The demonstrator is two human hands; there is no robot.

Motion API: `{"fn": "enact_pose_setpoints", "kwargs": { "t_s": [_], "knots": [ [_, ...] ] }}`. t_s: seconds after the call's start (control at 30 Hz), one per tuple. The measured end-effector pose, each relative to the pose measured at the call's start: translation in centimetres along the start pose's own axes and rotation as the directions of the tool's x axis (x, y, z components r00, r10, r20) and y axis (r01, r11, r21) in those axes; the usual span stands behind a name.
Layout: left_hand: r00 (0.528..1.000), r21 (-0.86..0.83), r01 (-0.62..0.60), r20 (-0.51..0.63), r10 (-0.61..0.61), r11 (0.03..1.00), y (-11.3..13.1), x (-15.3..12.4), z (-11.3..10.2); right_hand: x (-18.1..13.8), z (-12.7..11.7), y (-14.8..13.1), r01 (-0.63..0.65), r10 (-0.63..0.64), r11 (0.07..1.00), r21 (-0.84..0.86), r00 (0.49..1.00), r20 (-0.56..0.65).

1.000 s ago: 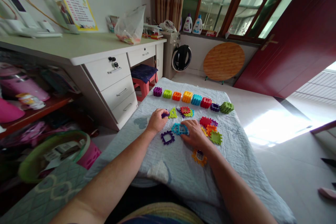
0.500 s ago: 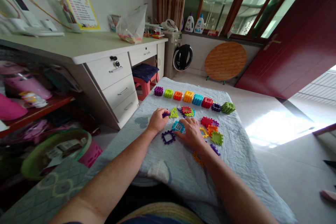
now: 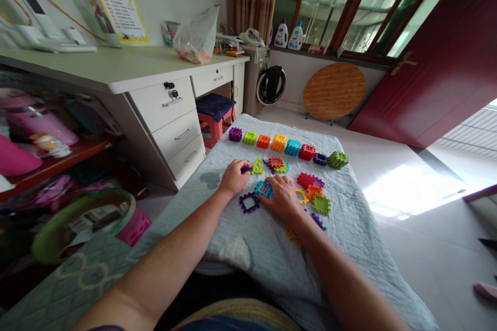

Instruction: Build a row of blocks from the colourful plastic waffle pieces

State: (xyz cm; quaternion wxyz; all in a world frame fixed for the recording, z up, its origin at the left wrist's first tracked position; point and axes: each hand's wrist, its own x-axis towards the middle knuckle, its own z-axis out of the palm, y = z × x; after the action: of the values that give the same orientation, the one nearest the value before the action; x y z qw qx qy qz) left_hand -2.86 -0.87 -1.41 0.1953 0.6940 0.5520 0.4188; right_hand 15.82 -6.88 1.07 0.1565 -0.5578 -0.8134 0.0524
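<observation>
Vs 1s ago, our R hand (image 3: pixel 282 196) hides more of the blue pc (image 3: pixel 263 187); heading & long axis unclear. R fingers spread; L hand's (image 3: pixel 234 178), we can't tell.

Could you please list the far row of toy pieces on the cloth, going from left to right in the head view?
Purple pieces, lime-green pieces, orange pieces, yellow pieces, light-blue pieces, red pieces, dark-purple pieces, olive-green pieces.
</observation>
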Motion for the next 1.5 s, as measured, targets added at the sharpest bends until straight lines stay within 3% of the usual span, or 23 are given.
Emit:
{"fn": "enact_pose_setpoints", "kwargs": {
  "t_s": [0.67,0.93,1.3,1.4,1.5],
  "knots": [
    [1.000,0.018,0.000,0.011,0.000,1.000,0.3,0.0,-0.2,0.0,-0.2,1.1,-0.014,0.014,0.999,0.037,1.000,0.003],
    [1.000,0.001,0.001,0.008,-0.001,1.000,0.2,0.0,-0.1,-0.2,-0.6,0.7,-0.002,0.004,1.000,-0.031,0.998,0.069],
    [1.000,0.020,-0.002,0.009,0.002,1.000,0.3,0.0,-0.2,0.2,-0.4,0.4,0.006,-0.005,1.000,-0.007,0.999,0.054],
    [1.000,0.021,0.004,0.009,-0.004,1.000,0.3,0.0,-0.2,0.3,-0.7,0.7,-0.005,0.005,0.995,0.104,1.000,0.003],
    [1.000,0.016,0.011,0.017,-0.011,1.000,0.3,0.0,-0.2,0.4,-1.5,1.4,-0.051,0.070,0.900,0.434,0.997,-0.030]
  ]
}}
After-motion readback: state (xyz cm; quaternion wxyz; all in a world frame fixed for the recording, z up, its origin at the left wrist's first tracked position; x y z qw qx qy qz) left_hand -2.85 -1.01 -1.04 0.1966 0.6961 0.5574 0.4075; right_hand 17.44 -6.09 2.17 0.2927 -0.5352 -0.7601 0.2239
